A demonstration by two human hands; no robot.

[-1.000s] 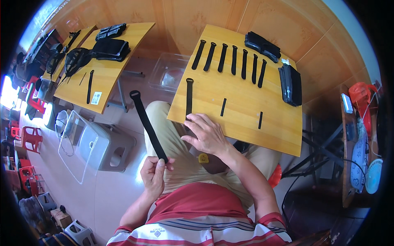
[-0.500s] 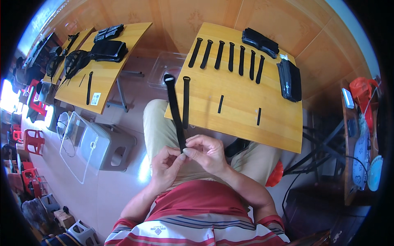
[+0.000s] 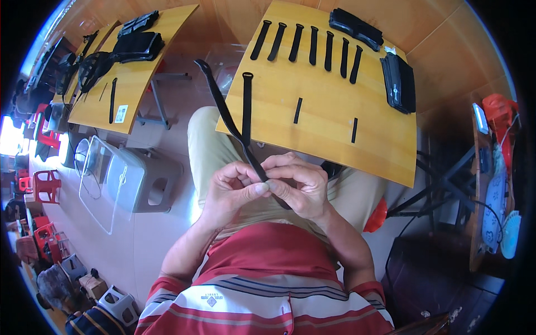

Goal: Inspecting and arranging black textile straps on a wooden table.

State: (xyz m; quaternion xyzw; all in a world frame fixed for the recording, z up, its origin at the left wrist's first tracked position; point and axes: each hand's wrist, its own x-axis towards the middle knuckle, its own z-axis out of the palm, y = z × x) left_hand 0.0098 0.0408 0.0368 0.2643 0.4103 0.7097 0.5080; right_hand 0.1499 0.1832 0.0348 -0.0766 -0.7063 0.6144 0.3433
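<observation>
My left hand [image 3: 235, 188] and my right hand [image 3: 301, 187] are together over my lap, both closed on one long black strap [image 3: 222, 106]. Thumbs and fingertips of the two hands pinch it almost at the same spot. Its long part slants up and to the left, with a slight twist; a short end shows below my right fingers. Just beyond lies another black strap [image 3: 247, 106] along the left edge of the wooden table [image 3: 329, 148]. Two short black strips [image 3: 298, 110] rest on the tabletop. Several straps with looped ends [image 3: 294, 44] form a row farther back.
Black folded bundles sit at the table's back [image 3: 355, 29] and right side [image 3: 398, 84]. To the left are a second table [image 3: 125, 92] with black items and a grey stool [image 3: 148, 181]. A shelf [image 3: 477, 184] with a red bag stands at right.
Both hands have shifted right and slightly up in the picture. More of the strap now passes below the fingers, and its upper end leans farther left. The view has tilted downward.
</observation>
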